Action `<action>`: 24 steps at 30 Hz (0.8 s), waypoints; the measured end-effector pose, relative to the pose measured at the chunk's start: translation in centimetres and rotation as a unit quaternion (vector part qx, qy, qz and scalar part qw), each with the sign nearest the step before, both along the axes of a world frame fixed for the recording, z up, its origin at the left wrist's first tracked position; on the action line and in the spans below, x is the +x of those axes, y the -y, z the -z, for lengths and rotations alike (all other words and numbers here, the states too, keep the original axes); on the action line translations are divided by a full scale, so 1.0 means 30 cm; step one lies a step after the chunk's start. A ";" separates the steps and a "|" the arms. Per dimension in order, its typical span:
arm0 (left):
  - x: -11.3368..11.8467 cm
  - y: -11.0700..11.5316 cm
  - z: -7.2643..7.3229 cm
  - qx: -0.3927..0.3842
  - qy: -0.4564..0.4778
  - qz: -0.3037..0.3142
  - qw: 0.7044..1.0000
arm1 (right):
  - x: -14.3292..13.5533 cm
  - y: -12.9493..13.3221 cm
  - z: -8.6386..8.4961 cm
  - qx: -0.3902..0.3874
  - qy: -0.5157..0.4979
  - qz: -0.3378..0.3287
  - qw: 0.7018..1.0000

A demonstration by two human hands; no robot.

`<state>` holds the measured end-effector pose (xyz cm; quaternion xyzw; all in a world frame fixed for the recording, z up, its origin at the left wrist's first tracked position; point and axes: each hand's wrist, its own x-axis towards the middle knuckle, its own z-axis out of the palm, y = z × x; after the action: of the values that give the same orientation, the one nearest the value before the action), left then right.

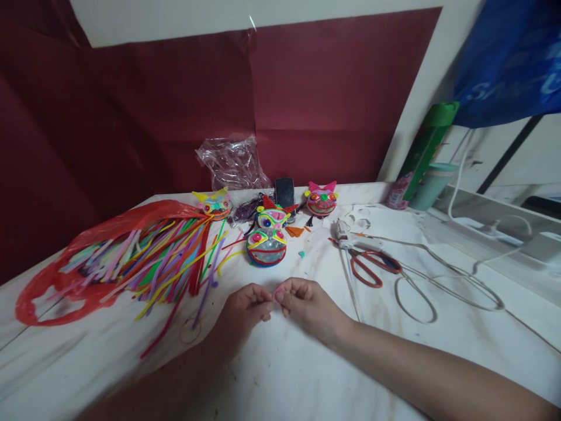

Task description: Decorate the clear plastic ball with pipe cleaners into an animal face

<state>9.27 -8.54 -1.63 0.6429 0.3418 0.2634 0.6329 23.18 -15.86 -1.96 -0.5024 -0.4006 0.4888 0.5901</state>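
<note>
Fingertips point(270, 299) of both hands meet over the white tabletop point(263, 374) in the head view, the only view I have. A small pink piece point(277, 294) lies between them, raised in front of the nearest decorated head point(267, 252) and apart from it. Watching from a distance, I see my right hand point(309, 301) pinching the piece between thumb and forefinger. My left hand point(245, 307) meets it from the other side with its fingers curled; whether those fingers truly grip it or only touch it, I cannot tell. The piece is too small for me to make out its exact shape.

For fine work like this, I judge that one hand should serve as a steady clamp while the other makes the small moves. I would hold the pinch light, since a hard squeeze could flatten something so soft-looking, and rest both wrists low to calm any shake. I would also turn the piece a little so that my fingers hide less of it. The scissors point(372, 269) and glue gun point(344, 234) lie to the right, well away from my fingers, a sensible place for a hot or sharp tool.
</note>
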 end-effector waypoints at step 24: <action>-0.015 0.006 -0.013 0.074 0.012 0.003 0.997 | -0.009 0.000 0.004 0.018 -0.018 -0.014 1.000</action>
<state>8.82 -8.71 -1.24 0.6858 0.3122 0.2935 0.5883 22.90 -15.85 -2.06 -0.4774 -0.4057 0.4984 0.5993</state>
